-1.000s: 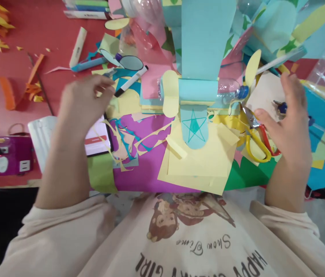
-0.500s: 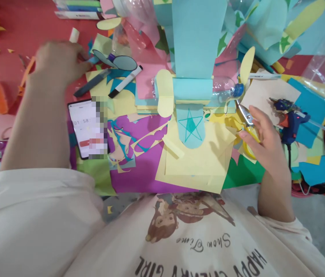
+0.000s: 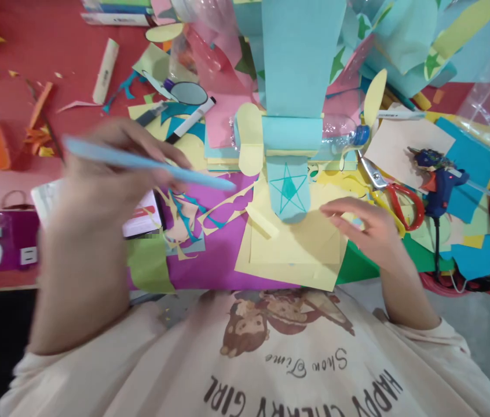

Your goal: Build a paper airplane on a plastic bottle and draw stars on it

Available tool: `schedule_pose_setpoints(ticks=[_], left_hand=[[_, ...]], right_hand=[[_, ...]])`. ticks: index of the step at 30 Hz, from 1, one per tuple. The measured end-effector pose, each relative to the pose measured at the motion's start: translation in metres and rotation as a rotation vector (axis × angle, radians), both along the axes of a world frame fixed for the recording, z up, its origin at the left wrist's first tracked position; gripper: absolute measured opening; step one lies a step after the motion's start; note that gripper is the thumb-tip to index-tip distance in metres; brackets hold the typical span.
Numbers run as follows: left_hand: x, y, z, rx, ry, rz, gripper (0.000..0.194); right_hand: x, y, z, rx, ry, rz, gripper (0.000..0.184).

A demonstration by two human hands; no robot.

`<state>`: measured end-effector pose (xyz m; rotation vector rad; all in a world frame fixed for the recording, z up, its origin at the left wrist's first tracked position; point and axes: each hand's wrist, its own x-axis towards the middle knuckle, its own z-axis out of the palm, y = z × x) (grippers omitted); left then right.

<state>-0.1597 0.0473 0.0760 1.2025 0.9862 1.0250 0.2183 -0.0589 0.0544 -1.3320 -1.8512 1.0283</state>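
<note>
My left hand (image 3: pixel 119 156) is closed around a slim light-blue pen (image 3: pixel 149 165), blurred by motion. It is held above the desk, its narrow end pointing right over purple paper (image 3: pixel 210 260). Over pale yellow sheets (image 3: pixel 292 255), my right hand (image 3: pixel 364 231) is open with its fingers stretched out and nothing held. Just left of those fingertips hangs a rounded light-blue paper tab (image 3: pixel 288 188) with a green star drawn on it. The tab extends from a blue paper piece (image 3: pixel 292 133) lying over a plastic bottle (image 3: pixel 340 133).
Red-handled scissors (image 3: pixel 405 202) and a blue glue gun (image 3: pixel 440 185) with a cord lie at right. A phone (image 3: pixel 143 217) is partly hidden behind my left forearm. A black-and-white marker (image 3: pixel 190 120), paper scraps (image 3: pixel 184 214) and a white marker (image 3: pixel 106 72) lie at left.
My left hand has come back from the upper left toward the middle, now with the pen in it. My right hand has moved left, away from the scissors, onto the yellow sheets.
</note>
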Motion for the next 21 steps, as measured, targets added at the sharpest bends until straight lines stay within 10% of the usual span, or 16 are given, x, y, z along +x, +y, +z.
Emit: schedule_pose_setpoints(ticks=[4,9,21], left_hand=[[0.113,-0.080,-0.035,-0.190,-0.416,-0.231,0.026],[0.147,-0.116,-0.054,-0.477,-0.301,-0.130,0.043],[0.140,-0.111,-0.040,0.470,0.790,-0.595,0.020]], right_hand=[[-0.032,-0.006,-0.018,-0.033,0.098,0.245,0.042],[-0.045,-0.018,-0.028,-0.263,0.490,0.119,0.039],[-0.040,-0.017,-0.026,-0.468,0.452,-0.002,0.026]])
